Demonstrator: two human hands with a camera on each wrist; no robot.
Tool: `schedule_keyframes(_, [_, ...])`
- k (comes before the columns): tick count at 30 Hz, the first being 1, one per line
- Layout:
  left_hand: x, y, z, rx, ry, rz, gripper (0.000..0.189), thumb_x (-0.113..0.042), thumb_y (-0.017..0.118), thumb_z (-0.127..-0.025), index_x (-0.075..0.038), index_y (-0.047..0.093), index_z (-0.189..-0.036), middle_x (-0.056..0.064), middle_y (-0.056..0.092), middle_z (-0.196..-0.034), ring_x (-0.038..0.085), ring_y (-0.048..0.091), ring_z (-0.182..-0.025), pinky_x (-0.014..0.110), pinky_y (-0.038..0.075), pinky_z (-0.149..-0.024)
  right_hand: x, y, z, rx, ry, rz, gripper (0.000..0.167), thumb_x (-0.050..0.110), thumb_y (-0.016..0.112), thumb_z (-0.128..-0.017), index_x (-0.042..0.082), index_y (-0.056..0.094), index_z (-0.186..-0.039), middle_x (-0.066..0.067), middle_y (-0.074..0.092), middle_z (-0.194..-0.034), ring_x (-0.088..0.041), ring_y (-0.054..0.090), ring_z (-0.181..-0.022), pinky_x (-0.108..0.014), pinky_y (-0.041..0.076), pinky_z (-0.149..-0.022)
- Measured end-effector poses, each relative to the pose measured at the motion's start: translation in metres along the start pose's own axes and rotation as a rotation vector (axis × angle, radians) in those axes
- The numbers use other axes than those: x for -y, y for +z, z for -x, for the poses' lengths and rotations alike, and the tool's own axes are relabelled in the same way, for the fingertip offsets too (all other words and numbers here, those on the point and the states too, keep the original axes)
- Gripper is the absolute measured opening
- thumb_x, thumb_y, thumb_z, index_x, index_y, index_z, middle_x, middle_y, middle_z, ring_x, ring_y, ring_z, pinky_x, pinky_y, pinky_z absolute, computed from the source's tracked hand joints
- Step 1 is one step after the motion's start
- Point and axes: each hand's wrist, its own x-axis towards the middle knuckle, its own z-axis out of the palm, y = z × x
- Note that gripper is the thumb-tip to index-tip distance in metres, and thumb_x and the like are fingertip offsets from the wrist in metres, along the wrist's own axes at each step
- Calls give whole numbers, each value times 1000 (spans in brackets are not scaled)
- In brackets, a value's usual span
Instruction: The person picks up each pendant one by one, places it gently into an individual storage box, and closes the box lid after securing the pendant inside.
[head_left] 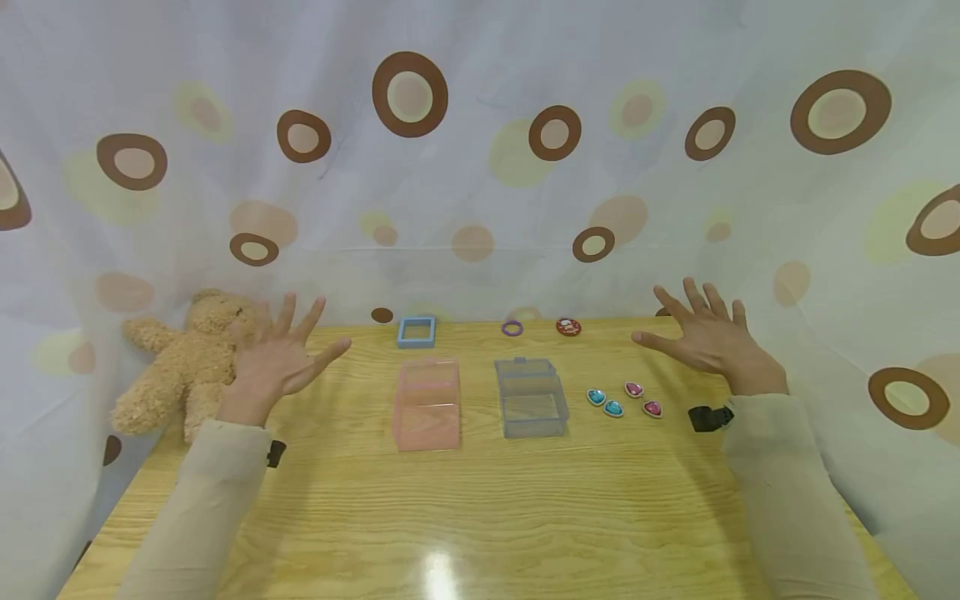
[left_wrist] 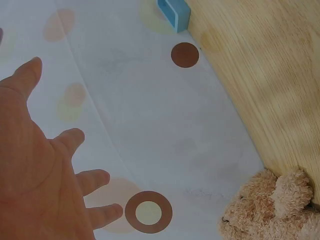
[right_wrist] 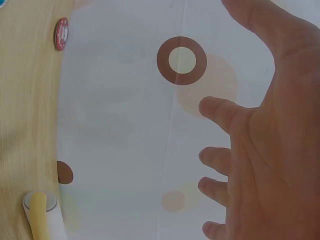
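Observation:
Both hands are raised over the table with nothing in them. My left hand (head_left: 273, 358) spreads its fingers in front of a tan teddy bear (head_left: 176, 371), partly covering it in the head view. On the far right, my right hand (head_left: 708, 337) is also spread wide. Nearest to it lie two pink gems (head_left: 653, 408) and two blue gems (head_left: 613, 408). Between the hands stand a see-through pink box (head_left: 427, 440) and a see-through grey box (head_left: 534, 429), both with lids raised.
Along the table's back edge are a blue square frame (head_left: 416, 342), a purple ring (head_left: 512, 334) and a red round badge (head_left: 568, 327). A white cylinder with a yellow strip (right_wrist: 57, 225) appears in the right wrist view. Patterned cloth (head_left: 465, 183) hangs behind the wooden table (head_left: 360, 517).

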Motion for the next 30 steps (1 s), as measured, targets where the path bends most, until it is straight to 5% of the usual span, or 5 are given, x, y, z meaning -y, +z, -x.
schedule_keyframes(12, [-5,-1,-1,52,27,56,92,-82,23,-92,-28,-1,-162,22,-3,-167,56,-5,-149,75,-4,-116,0,3,1,5,-48,-14,95,74,43,-92,19,8,-162,-33,3,-163,-59,3,-148,-80,5,-111])
schedule_keyframes(19, [-9,0,-2,36,53,95,93,-82,26,-92,-24,8,-162,23,11,-167,55,12,-149,77,11,-114,-2,7,1,-5,-76,-57,93,69,48,-94,13,17,-161,-32,17,-162,-57,16,-146,-77,21,-110])
schedule_keyframes(30, [-18,7,-6,46,99,322,92,-76,40,-93,-15,24,-160,23,23,-164,49,26,-147,69,27,-114,-4,11,3,-16,-131,-135,82,57,54,-97,6,30,-156,-30,39,-153,-53,39,-138,-69,36,-107])
